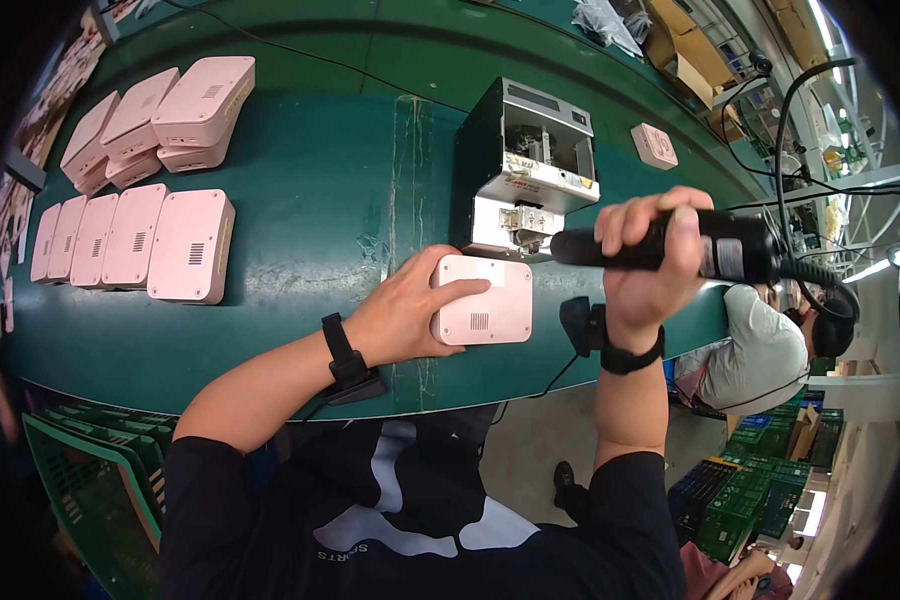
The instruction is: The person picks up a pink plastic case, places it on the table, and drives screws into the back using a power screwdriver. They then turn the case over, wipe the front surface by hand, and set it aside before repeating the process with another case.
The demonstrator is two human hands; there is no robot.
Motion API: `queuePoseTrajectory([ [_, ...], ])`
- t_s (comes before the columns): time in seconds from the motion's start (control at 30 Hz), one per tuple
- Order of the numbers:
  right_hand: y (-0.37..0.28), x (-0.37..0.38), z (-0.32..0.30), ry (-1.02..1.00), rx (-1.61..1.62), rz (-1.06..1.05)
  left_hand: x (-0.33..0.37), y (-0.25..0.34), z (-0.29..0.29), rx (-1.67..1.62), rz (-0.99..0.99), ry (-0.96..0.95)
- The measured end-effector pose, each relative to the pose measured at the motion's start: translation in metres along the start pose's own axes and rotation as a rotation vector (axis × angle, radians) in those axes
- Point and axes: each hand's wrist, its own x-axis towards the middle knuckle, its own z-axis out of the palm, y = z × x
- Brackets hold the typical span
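My left hand (410, 305) grips a pale pink plastic box (505, 318) lying flat on the green bench, its index finger stretched over the top. The box has rounded corners, screw holes at its corners and a small slotted vent. In my right hand (660, 260) is a black electric screwdriver (615, 243), held level above the bench to the right of the box, with its thick coiled cable trailing right. Its tip points left, near the front of a black and silver screw feeder (530, 160) standing beyond the box. The bit itself I cannot make out.
Several more pink boxes (192, 245) stand in rows at the left, some stacked (205, 100). One smaller pink piece (654, 146) lies right of the feeder. Green crates (90, 475) stand below the bench's left edge. A seated person (760, 345) is at the right.
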Motion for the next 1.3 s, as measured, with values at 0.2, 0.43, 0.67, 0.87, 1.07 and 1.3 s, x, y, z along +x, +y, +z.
queuePoseTrajectory([
  [0.2, 0.005, 0.004, 0.006, -0.019, 0.02, 0.068, -0.002, 0.0, -0.003, -0.009, 0.001, 0.025],
  [0.43, -0.045, -0.051, 0.039, -0.183, 0.136, 0.204, -0.001, -0.004, 0.0, -0.026, 0.005, 0.025],
  [0.67, -0.048, -0.065, 0.057, -0.226, 0.07, 0.327, -0.003, -0.003, 0.002, -0.025, 0.007, 0.04],
  [0.87, -0.032, -0.071, 0.058, -0.258, 0.075, 0.359, -0.003, -0.004, 0.004, -0.006, 0.047, 0.078],
  [1.07, -0.026, -0.073, 0.059, -0.259, 0.113, 0.333, -0.004, -0.006, 0.002, 0.001, 0.055, 0.09],
  [1.3, -0.022, -0.077, 0.061, -0.273, 0.045, 0.244, -0.001, -0.005, 0.004, 0.024, 0.091, 0.096],
])
